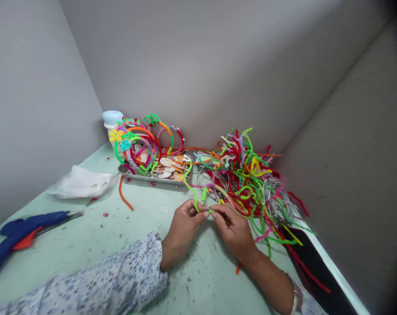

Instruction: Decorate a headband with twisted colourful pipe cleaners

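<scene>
Near the middle of the table, my left hand (184,227) pinches a bright green pipe cleaner (195,193), whose loose end curls upward and away. My right hand (235,229) meets it fingertip to fingertip, with a bit of the same green showing between the two pinches. A small greyish piece also shows at the fingertips, too small to name. Just beyond my right hand's fingers lies a large tangled heap of colourful pipe cleaners (251,192), some thin grey bands among them.
A metal tray (152,178) of paper cutouts holds decorated headbands (167,135). Behind stands a white container with a blue lid (112,117). Leftward lie a plastic bag (83,183) and a blue glue gun (28,227). A black flat object (311,258) lies along the right edge.
</scene>
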`<state>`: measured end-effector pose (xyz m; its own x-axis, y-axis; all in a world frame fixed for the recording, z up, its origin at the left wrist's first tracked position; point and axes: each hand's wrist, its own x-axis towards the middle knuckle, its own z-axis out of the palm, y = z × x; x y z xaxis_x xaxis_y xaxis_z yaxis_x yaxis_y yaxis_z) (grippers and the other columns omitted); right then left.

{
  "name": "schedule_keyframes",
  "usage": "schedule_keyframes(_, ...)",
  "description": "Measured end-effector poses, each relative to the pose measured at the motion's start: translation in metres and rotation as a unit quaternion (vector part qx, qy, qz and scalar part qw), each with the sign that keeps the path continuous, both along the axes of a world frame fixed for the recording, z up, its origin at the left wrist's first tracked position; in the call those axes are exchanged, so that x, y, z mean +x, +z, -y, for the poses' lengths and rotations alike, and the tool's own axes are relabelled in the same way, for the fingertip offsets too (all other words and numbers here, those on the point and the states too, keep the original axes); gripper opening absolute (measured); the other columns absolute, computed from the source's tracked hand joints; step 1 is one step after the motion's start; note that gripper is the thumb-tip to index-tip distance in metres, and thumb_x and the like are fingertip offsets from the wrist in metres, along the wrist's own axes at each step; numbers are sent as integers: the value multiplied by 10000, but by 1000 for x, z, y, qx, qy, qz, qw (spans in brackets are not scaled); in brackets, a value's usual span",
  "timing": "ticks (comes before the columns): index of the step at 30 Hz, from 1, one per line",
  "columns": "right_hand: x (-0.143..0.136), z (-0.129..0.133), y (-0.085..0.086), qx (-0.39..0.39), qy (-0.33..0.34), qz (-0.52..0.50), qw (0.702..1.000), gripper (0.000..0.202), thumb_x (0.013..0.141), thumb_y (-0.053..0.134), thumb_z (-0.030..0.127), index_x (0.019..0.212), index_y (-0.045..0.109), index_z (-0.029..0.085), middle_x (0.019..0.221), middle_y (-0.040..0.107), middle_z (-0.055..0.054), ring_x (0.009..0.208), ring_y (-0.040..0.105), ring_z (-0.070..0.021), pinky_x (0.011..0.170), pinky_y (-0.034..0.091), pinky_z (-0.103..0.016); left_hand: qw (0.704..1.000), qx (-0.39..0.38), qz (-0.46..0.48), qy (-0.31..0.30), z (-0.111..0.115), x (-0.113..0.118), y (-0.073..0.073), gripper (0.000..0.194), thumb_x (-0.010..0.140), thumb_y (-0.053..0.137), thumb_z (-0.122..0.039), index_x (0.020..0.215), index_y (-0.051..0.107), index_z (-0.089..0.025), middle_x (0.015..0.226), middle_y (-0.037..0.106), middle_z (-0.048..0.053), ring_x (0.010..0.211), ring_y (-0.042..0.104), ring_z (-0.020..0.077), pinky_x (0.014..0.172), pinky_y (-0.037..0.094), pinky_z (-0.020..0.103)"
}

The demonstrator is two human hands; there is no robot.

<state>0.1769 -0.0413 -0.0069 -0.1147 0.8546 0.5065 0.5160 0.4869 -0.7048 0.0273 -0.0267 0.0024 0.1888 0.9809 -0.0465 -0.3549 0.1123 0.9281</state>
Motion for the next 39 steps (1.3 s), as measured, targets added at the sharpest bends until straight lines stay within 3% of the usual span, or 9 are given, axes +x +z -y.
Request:
schedule_keyframes(16, 0, 3, 2, 3, 13, -25, 1000, 140, 856, 541, 173, 940, 639, 225, 840, 632, -22, 764, 593, -156, 670, 466, -272, 999, 30, -3, -29, -1, -1, 0, 160, 693, 641, -150, 753, 493, -162, 742, 538, -23, 721, 498, 101, 696, 389, 223)
schedule_keyframes(20, 0, 3, 3, 15, 6, -22, 1000, 122, 845, 555, 173, 914, 646, 217, 823, 633, -22, 750, 595, -153, 669, 470, -272, 998, 42, -34, -17, -2, -2, -2, 153, 707, 638, -166, 770, 498, -160, 747, 539, -22, 732, 500, 103, 701, 391, 222)
schedule_keyframes(25, 1, 3, 3, 14, -7, -25, 1000, 109, 845, 552, 183, 905, 637, 214, 834, 639, -29, 776, 602, -161, 680, 481, -275, 995, 39, -97, 5, -2, -2, 0, 194, 701, 662, -203, 793, 497, -156, 679, 504, -42, 636, 459, 82, 600, 363, 198)
schedule_keyframes(30, 3, 3, 1, 10, -14, -21, 1000, 103, 847, 547, 193, 903, 629, 218, 844, 643, -30, 787, 606, -163, 674, 490, -269, 989, 30, -142, -5, -4, -2, -3, 233, 716, 661, -289, 821, 503, -154, 671, 519, -36, 604, 475, 91, 563, 365, 208)
schedule_keyframes(39, 4, 2, 0, 16, -20, -11, 1000, 99, 842, 550, 194, 901, 627, 215, 836, 640, -20, 780, 602, -154, 685, 485, -262, 978, 47, -199, -27, -5, -5, -4, 247, 746, 621, -368, 705, 581, -128, 584, 505, -33, 548, 435, 92, 538, 330, 220)
